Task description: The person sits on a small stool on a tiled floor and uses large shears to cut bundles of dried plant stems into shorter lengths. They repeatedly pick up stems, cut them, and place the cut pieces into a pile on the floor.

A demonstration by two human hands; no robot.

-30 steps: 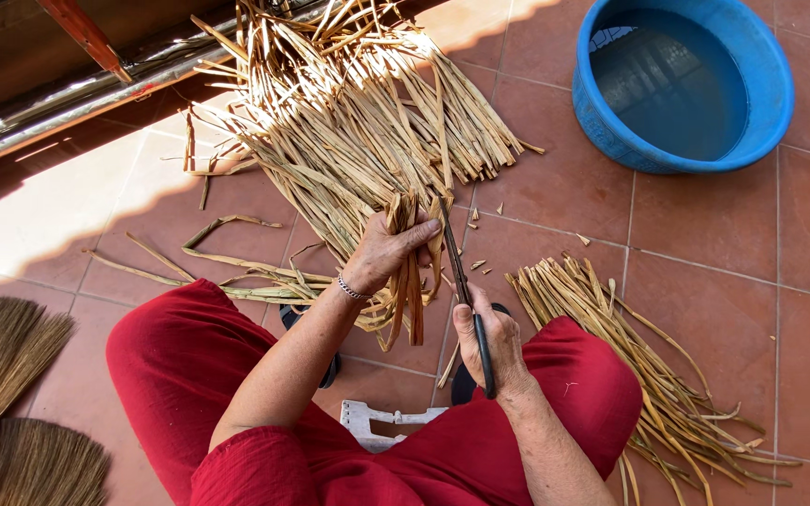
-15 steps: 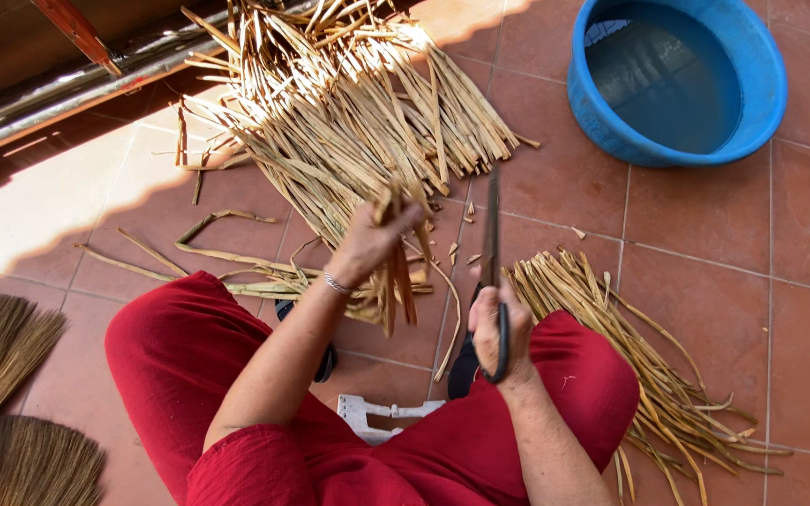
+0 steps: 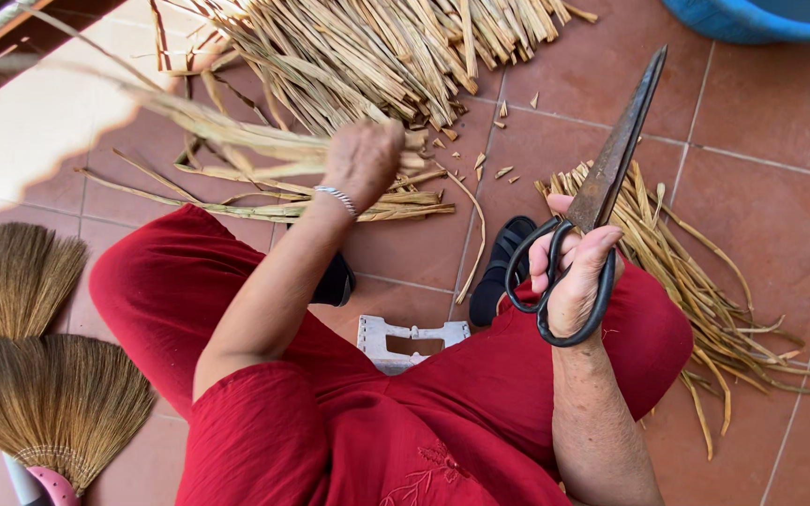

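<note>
Dried palm strips (image 3: 264,150), frame centre-left, clenched in left hand (image 3: 363,161). Right hand (image 3: 569,281) grips closed black shears (image 3: 592,201), blades up. Best: hold bundle taut, ends level, before trimming.

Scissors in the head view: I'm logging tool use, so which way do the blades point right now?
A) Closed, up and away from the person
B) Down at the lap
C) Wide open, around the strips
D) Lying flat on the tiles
A: the right hand grips the dark scissors by the loops, the blades together and angled up toward the blue basin, while the left hand holds a bundle of dried strips apart from them.
</note>
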